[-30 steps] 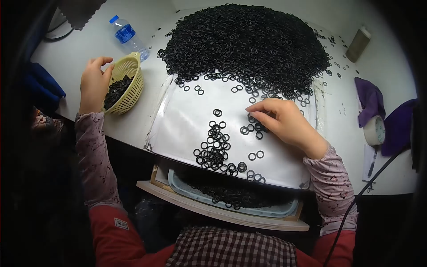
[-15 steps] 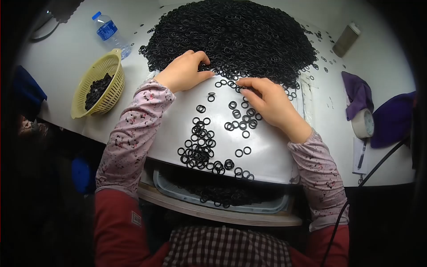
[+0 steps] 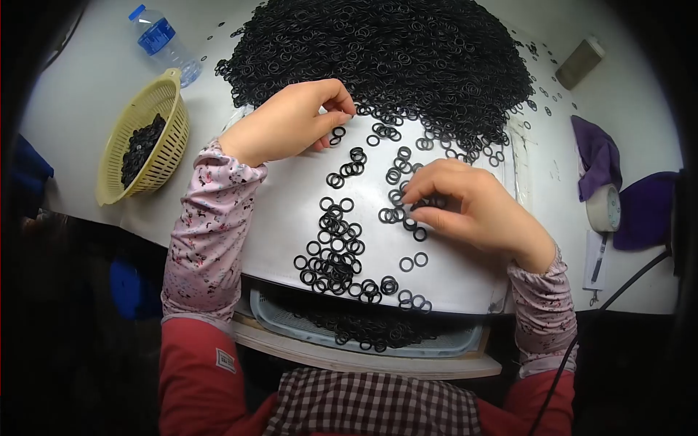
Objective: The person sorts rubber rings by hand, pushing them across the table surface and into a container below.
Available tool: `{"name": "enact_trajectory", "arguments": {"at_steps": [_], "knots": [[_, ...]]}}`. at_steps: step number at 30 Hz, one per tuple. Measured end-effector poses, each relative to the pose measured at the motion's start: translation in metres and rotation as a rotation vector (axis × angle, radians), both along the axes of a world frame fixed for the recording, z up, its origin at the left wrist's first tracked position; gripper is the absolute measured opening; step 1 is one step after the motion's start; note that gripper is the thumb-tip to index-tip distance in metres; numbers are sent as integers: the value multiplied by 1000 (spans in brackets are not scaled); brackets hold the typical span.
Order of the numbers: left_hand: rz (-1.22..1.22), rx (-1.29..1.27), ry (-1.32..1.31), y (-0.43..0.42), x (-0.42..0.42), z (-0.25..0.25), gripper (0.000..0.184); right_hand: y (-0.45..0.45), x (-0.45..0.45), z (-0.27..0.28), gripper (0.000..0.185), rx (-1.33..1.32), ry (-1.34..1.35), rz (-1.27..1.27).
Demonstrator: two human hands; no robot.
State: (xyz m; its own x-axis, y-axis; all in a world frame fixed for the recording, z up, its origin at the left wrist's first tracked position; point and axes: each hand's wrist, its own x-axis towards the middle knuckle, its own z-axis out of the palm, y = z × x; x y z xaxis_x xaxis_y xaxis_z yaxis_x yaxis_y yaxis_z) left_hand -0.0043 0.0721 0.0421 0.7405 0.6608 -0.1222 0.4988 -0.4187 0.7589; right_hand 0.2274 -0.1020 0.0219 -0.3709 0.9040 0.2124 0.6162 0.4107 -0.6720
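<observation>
A large heap of black rings point(image 3: 378, 58) covers the back of the white work surface point(image 3: 276, 218). My left hand point(image 3: 294, 120) is at the heap's front left edge, its thumb and forefinger pinched together; what is between them is too small to make out. Two loose rings lie just under its fingers. My right hand point(image 3: 472, 207) hovers over a loose group of rings point(image 3: 396, 174) in the middle, thumb and forefinger slightly apart at the rings, with nothing clearly held. Nearer the front edge, a denser cluster of rings point(image 3: 336, 251) lies on the surface.
A yellow basket point(image 3: 171, 145) with black pieces and a water bottle point(image 3: 163, 43) stand at the left. On the right are a grey-brown bottle point(image 3: 579, 63), purple cloths point(image 3: 647, 211), a tape roll point(image 3: 603, 208) and a pen point(image 3: 599, 258). An open drawer holds a blue tray point(image 3: 280, 317).
My left hand has moved from the basket to the heap's front edge. My right hand dipped toward the heap, then came back over the middle rings. More rings lie in the middle.
</observation>
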Motion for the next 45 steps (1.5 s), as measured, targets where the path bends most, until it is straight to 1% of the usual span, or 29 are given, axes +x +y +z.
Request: {"name": "enact_trajectory", "arguments": {"at_steps": [2,3,4,6,8,9,10,11,13,14,15,16,18,19,20,22,23,24,26,27,30,31,34,35,38,39,42,43,45], "knots": [[-7,27,-5,1,-1,-1,14,-7,-4,11,22,-261,71,73],[-19,43,0,3,-2,-3,14,-9,-4,10,22,-327,73,146],[-30,60,6,4,-2,-4,14,-12,-7,8,22,-394,138,181],[-35,61,30,3,-1,-3,15,-13,-9,15,20,-530,166,211],[-85,95,42,3,-1,-5,18,-9,-11,12,18,-359,186,110],[-132,130,42,3,-1,-8,20,-5,-10,4,19,-211,224,8],[-182,164,41,2,0,-9,22,-3,-15,8,20,-224,250,-201],[-219,199,47,-1,2,-8,30,4,-10,-3,21,65,94,-212],[-331,241,13,-11,4,-8,33,11,-5,-16,21,335,-47,-184],[-388,266,-9,-14,5,-11,33,10,-6,-17,20,316,-29,-148],[-418,223,36,-18,7,-10,31,8,-5,-15,19,210,24,-144],[-410,106,58,-25,8,-5,27,6,-5,-12,19,106,77,-147],[-468,-75,135,-32,11,1,24,-1,-6,-1,18,-275,254,-219],[-556,-83,70,-32,10,-1,20,2,-4,-5,17,-212,281,-277],[-529,-134,88,-33,11,1,20,6,-5,-9,18,-61,243,-360],[-473,-233,125,-36,14,8,19,15,3,-18,20,320,35,-435],[-422,-195,94,-33,15,7,19,17,8,-23,23,379,-56,-436],[-395,-10,-45,-28,13,-3,20,14,8,-21,23,254,1,-419],[-276,384,-120,-19,15,-19,22,9,6,-12,24,5,117,-380],[-204,429,-161,-18,17,-28,25,9,5,-7,26,-137,244,-393],[-242,765,-252,-12,22,-47,27,15,6,-14,26,54,265,-480],[-243,794,-251,-15,23,-48,25,20,9,-24,24,205,178,-482],[-316,449,-117,-19,22,-31,23,13,9,-14,23,-80,196,-414],[-320,377,-158,-19,21,-33,20,13,11,-13,21,-86,260,-413],[-320,226,-61,-18,17,-16,18,11,13,-6,20,9,245,-409],[-306,269,-108,-15,15,-20,17,8,13,-2,20,-77,271,-399],[-181,197,-85,-9,13,-19,16,4,11,-7,22,118,-27,-142],[-184,187,-82,-8,12,-18,15,0,4,-7,25,79,-30,-97],[-185,195,-93,-8,12,-19,15,-7,-6,-2,24,-8,-35,-34]]}}
